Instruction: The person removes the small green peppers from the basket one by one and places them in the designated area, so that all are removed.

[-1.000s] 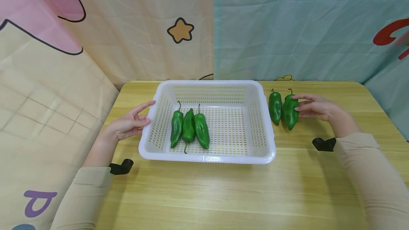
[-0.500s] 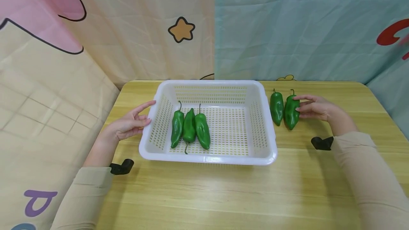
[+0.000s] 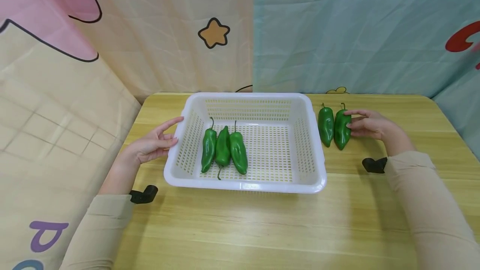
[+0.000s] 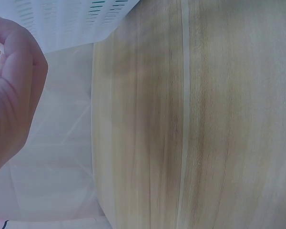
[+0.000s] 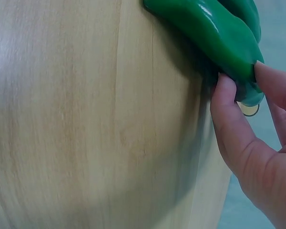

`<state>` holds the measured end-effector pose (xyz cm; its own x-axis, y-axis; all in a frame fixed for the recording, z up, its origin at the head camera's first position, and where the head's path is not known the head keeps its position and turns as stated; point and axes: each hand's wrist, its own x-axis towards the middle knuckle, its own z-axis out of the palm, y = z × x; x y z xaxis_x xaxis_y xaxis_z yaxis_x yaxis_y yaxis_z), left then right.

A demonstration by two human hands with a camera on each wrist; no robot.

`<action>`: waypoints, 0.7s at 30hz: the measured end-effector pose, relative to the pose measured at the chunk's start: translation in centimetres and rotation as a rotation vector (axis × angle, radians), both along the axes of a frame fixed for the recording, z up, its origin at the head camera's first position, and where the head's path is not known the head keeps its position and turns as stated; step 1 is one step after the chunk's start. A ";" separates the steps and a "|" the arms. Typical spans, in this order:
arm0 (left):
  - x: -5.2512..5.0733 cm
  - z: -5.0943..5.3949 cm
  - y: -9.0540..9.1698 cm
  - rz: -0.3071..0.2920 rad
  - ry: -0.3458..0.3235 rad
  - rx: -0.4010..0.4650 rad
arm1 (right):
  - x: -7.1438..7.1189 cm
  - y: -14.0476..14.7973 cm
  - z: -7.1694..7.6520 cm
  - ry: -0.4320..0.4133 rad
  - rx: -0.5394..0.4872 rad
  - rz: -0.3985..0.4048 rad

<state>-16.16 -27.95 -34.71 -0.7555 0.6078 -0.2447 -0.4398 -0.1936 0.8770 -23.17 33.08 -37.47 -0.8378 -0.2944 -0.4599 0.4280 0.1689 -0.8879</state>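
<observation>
In the head view, a white plastic basket (image 3: 245, 186) with slotted walls holds three green peppers (image 3: 238, 153), lying side by side in its left half. My left hand (image 3: 151, 145) holds the basket's left rim with thumb and fingers. Two more green peppers lie on the table right of the basket. The one closer to it (image 3: 326, 126) is untouched. My right hand (image 3: 369, 126) pinches the outer green pepper (image 3: 342, 130) near its stem end. From the right wrist, thumb and finger are seen on either side of that pepper (image 5: 214, 38).
A light wooden table (image 3: 240, 228) spreads beneath everything. Patterned curtains (image 3: 318, 32) hang along the back and sides. A black wrist mount (image 3: 144, 195) sticks out from the left sleeve, another black mount (image 3: 375, 165) from the right.
The whole head view has shifted slightly. The right forearm has drawn a little inward, while the hand stays at the outer pepper. Left hand, basket and the peppers in it keep their places.
</observation>
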 end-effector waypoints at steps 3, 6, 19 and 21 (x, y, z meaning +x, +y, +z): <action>0.0 0.0 0.0 0.003 -0.002 0.003 | -0.1 -0.2 0.0 0.007 0.008 -0.017; 0.0 0.0 0.0 0.007 -0.004 -0.002 | -0.1 -0.4 0.1 0.015 0.026 -0.029; 0.0 0.0 0.0 0.011 -0.006 -0.012 | -0.1 -0.7 0.4 -0.005 0.001 -0.061; 0.0 0.0 0.0 0.012 -0.005 -0.012 | 0.0 -0.7 0.6 -0.024 -0.041 -0.080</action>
